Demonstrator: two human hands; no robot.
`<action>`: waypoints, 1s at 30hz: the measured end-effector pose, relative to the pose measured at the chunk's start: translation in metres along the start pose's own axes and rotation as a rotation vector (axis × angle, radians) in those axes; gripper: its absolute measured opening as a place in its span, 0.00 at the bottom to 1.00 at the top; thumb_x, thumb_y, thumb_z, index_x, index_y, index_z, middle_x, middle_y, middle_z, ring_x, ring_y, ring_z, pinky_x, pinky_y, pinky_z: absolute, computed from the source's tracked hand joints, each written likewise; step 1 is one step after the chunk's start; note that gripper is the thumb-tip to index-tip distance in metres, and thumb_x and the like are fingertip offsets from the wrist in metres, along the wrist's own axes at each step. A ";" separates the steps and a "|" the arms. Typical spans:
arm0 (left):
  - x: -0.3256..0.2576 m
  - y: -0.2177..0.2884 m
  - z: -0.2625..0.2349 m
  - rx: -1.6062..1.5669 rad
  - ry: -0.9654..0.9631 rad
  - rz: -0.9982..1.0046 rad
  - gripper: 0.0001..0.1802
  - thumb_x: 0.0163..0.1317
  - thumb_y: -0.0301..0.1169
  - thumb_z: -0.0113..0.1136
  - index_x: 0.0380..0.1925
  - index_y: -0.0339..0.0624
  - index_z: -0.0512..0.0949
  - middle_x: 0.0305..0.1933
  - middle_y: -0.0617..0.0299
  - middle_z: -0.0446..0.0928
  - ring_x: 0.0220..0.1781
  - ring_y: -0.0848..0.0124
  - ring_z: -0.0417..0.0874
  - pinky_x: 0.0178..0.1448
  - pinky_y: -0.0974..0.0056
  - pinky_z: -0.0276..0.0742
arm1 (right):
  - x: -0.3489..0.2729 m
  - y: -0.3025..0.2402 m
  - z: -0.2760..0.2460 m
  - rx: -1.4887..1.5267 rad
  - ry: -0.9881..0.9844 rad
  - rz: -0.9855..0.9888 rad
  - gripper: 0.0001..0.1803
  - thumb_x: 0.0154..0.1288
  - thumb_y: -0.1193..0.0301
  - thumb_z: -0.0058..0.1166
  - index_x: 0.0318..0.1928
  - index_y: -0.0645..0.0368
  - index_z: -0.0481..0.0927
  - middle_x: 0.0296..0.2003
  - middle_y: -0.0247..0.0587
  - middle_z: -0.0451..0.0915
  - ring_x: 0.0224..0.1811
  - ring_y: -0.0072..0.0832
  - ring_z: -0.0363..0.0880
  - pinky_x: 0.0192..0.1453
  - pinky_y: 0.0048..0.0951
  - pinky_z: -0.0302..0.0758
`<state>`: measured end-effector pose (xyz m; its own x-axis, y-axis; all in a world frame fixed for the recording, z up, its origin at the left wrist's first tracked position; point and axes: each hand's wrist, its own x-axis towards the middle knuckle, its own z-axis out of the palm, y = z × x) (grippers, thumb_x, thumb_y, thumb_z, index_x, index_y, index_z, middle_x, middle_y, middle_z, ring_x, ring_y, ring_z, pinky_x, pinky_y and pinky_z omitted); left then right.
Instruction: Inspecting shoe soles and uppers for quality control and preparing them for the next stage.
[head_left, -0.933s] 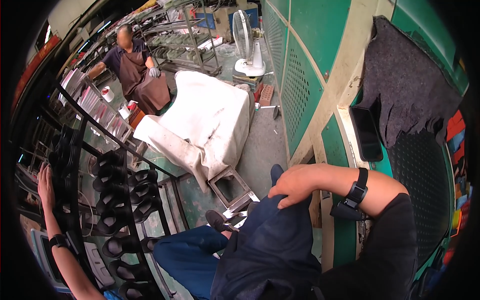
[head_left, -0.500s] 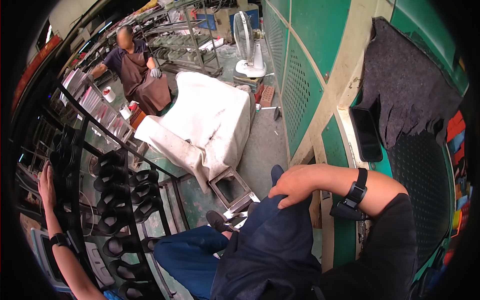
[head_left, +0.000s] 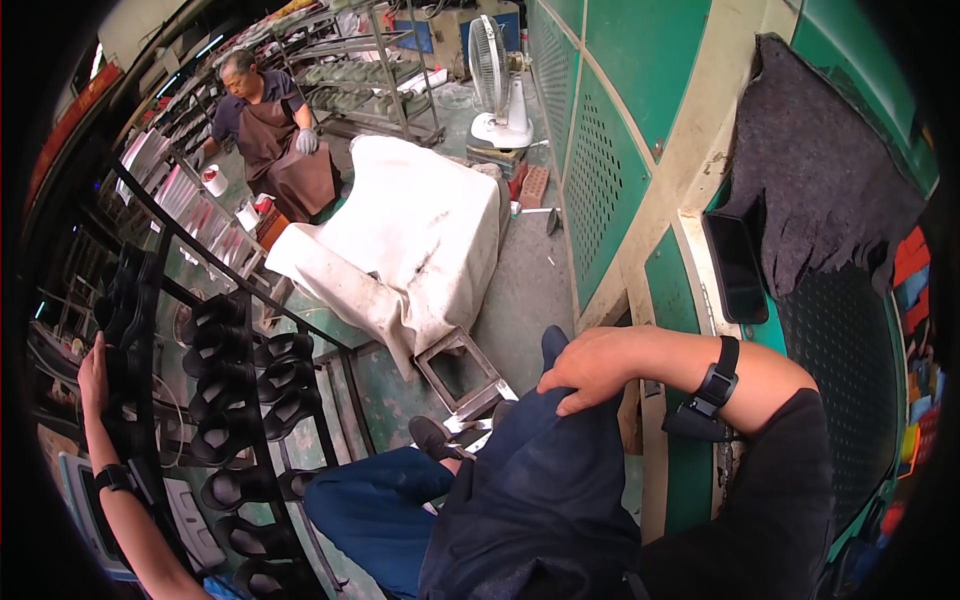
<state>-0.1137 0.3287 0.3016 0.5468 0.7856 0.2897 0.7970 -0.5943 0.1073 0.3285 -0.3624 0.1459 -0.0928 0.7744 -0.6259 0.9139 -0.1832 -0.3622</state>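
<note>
My right hand lies palm down on my raised knee, fingers loosely spread over the dark blue trousers, holding nothing. A black band sits on that wrist. My left hand is stretched far out to the left against the edge of a metal rack filled with several black shoe soles. Its fingers are hidden behind the rack, so its grip is unclear. A black watch is on that wrist.
A white cloth-covered bulk stands ahead on the green floor, with a small metal frame by my black shoe. A person in a brown apron works at the far shelves. A white fan, a green perforated panel and a grey felt cloth are to the right.
</note>
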 end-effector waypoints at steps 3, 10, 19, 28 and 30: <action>-0.002 0.004 -0.001 -0.059 0.056 0.002 0.42 0.73 0.65 0.38 0.48 0.34 0.83 0.49 0.41 0.81 0.57 0.50 0.81 0.66 0.56 0.69 | 0.000 0.000 0.001 0.001 0.005 0.003 0.31 0.73 0.50 0.51 0.68 0.54 0.72 0.50 0.53 0.84 0.58 0.51 0.79 0.62 0.46 0.74; -0.002 0.011 -0.002 -0.115 0.085 0.081 0.36 0.77 0.59 0.36 0.64 0.42 0.76 0.65 0.47 0.76 0.72 0.54 0.72 0.75 0.58 0.62 | 0.001 0.001 0.001 -0.008 -0.001 -0.002 0.31 0.73 0.50 0.51 0.68 0.54 0.73 0.50 0.53 0.84 0.57 0.51 0.80 0.61 0.47 0.75; 0.005 -0.003 -0.003 0.075 0.207 0.145 0.33 0.78 0.54 0.37 0.67 0.41 0.72 0.73 0.54 0.70 0.79 0.57 0.63 0.80 0.58 0.54 | 0.000 0.001 0.002 -0.012 0.009 0.004 0.31 0.73 0.51 0.51 0.68 0.55 0.73 0.50 0.53 0.84 0.57 0.52 0.80 0.61 0.47 0.75; 0.008 -0.011 0.001 0.055 0.195 0.160 0.32 0.78 0.54 0.39 0.62 0.39 0.76 0.75 0.56 0.67 0.77 0.56 0.65 0.79 0.58 0.55 | 0.001 0.000 0.001 -0.008 -0.005 0.014 0.31 0.73 0.50 0.51 0.69 0.54 0.72 0.50 0.53 0.84 0.58 0.51 0.80 0.62 0.46 0.75; 0.007 -0.008 0.001 0.167 0.251 0.222 0.31 0.79 0.53 0.38 0.63 0.40 0.75 0.76 0.56 0.67 0.77 0.56 0.65 0.79 0.58 0.54 | 0.001 0.001 0.001 -0.004 0.001 0.008 0.31 0.73 0.50 0.51 0.69 0.54 0.72 0.51 0.53 0.84 0.58 0.51 0.80 0.62 0.46 0.75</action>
<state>-0.1161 0.3390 0.3015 0.6479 0.5617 0.5145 0.7081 -0.6931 -0.1350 0.3283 -0.3624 0.1441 -0.0849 0.7737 -0.6279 0.9160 -0.1874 -0.3547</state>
